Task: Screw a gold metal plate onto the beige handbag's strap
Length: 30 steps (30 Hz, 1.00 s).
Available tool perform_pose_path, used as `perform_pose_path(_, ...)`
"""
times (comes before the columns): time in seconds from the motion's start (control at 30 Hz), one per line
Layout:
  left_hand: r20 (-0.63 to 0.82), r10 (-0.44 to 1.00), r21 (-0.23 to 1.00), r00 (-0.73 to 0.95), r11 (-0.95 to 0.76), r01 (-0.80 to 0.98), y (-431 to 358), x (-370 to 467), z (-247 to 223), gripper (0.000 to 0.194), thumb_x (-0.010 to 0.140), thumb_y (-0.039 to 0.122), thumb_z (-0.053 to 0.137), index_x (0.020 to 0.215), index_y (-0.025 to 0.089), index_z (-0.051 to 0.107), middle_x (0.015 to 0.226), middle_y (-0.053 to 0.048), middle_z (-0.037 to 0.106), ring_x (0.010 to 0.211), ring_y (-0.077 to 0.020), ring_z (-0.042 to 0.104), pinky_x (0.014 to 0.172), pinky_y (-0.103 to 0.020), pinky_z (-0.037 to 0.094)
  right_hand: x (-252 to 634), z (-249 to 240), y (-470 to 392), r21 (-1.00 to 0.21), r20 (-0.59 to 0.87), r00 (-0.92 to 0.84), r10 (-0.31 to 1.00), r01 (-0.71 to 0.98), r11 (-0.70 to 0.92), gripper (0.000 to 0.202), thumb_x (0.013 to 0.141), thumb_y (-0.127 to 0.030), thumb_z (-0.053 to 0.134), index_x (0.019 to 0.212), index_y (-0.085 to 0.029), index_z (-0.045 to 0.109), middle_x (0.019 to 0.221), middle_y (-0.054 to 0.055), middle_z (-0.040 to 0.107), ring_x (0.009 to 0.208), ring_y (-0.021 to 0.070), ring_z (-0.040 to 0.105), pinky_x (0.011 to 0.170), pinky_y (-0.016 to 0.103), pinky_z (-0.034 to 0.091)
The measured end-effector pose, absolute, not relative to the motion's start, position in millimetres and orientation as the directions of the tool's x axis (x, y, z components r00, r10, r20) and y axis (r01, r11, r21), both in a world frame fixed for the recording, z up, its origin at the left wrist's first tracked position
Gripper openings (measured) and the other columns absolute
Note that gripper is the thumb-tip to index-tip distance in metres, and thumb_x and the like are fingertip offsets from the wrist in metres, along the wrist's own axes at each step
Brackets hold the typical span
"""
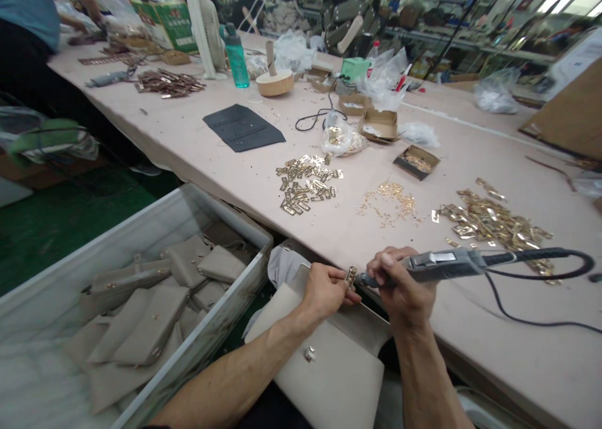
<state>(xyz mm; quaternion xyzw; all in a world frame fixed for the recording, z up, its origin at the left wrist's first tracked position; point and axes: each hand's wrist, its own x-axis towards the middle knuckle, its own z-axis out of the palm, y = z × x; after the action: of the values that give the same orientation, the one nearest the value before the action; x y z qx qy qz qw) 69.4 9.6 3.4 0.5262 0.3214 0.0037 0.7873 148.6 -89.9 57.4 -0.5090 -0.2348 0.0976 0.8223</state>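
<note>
My left hand pinches a small gold metal clasp plate at the table's front edge. My right hand is wrapped round a grey electric screwdriver, whose tip points left at the plate; whether the two touch I cannot tell. Below my hands a cream handbag lies across my lap, with a small metal lock on its front. My left forearm covers part of the bag.
A white bin with several beige bags stands at the left. On the table lie gold plates, tiny screws and gold fittings. Farther back are a black sheet, a teal bottle and a person.
</note>
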Motion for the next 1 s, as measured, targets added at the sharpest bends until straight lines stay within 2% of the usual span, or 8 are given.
perform_pose_path(0.3, -0.478, 0.358, 0.848, 0.802, 0.425, 0.316, 9.6, 66.4, 9.0, 0.025, 0.080, -0.006, 0.051, 0.083, 0.004, 0.074, 0.071, -0.011, 0.074, 0.063, -0.0242, 0.075, 0.054, -0.025, 0.061, 140.6, 62.7, -90.2, -0.900, 0.310, 0.826, 0.470, 0.096, 0.425, 0.018, 0.084, -0.017, 0.079, 0.075, -0.016, 0.063, 0.066, 0.002, 0.059, 0.051, 0.0139, 0.053, 0.050, 0.026, 0.042)
perform_pose_path(0.43, -0.479, 0.360, 0.847, 0.801, 0.431, 0.313, 9.1, 67.3, 9.5, 0.028, 0.079, -0.006, 0.051, 0.084, 0.005, 0.076, 0.072, -0.010, 0.075, 0.062, -0.0232, 0.075, 0.053, -0.024, 0.060, 140.3, 59.7, -90.9, -0.913, 0.331, 0.817, 0.472, 0.150, 0.380, 0.020, 0.085, -0.018, 0.080, 0.074, -0.016, 0.063, 0.068, 0.003, 0.061, 0.056, 0.0155, 0.057, 0.052, 0.027, 0.043)
perform_pose_path(0.73, -0.450, 0.372, 0.854, 0.812, 0.443, 0.271, 7.3, 65.9, 10.0, 0.031, 0.076, -0.006, 0.046, 0.075, 0.007, 0.075, 0.064, -0.007, 0.073, 0.060, -0.0232, 0.074, 0.053, -0.026, 0.061, 138.4, 59.9, -88.3, -0.916, 0.394, 0.746, 0.536, 0.273, 0.294, 0.018, 0.090, -0.015, 0.075, 0.078, -0.018, 0.062, 0.069, 0.002, 0.062, 0.059, 0.0162, 0.058, 0.055, 0.028, 0.045)
perform_pose_path(1.0, -0.458, 0.373, 0.829, 0.806, 0.506, 0.237, 7.9, 65.0, 13.6, 0.030, 0.075, -0.007, 0.046, 0.071, 0.007, 0.072, 0.061, -0.005, 0.072, 0.055, -0.0209, 0.072, 0.050, -0.024, 0.059, 137.7, 62.8, -84.3, -0.929, 0.370, 0.730, 0.575, 0.296, 0.223, 0.020, 0.091, -0.019, 0.074, 0.076, -0.018, 0.061, 0.070, 0.002, 0.062, 0.059, 0.0152, 0.058, 0.053, 0.026, 0.044)
